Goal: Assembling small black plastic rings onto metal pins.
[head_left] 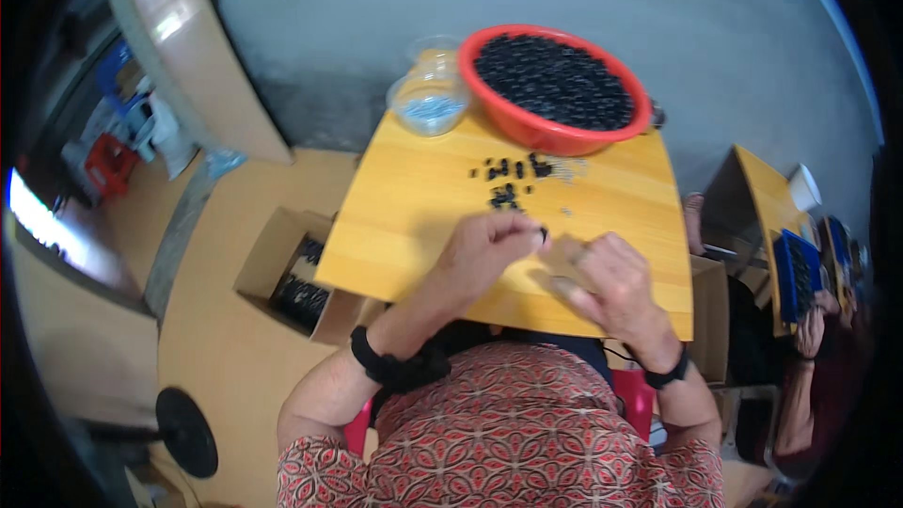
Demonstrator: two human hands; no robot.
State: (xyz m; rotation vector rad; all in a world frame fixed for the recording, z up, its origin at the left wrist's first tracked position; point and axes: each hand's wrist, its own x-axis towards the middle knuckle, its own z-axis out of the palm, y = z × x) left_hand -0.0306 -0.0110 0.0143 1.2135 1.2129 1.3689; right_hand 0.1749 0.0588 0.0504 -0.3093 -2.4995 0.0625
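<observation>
Over the near part of the yellow wooden table [395, 216], my left hand [484, 249] pinches a small black part [544, 234] between thumb and fingers. My right hand [616, 287] is just to its right, apart from it, with fingers curled and smeared by motion. Whether it holds anything does not show. Beyond my hands lie several loose black parts [504, 196] and, to their right, small clear pieces [567, 167]. Past these stands a red basin [527, 130] heaped with black parts.
Left of the basin are clear plastic tubs, one holding light blue pieces [432, 108]. A cardboard box [259, 259] with black parts sits on the floor at left, another box [710, 320] at right. Far right, another person's hand [809, 331] is at a blue tray [786, 296].
</observation>
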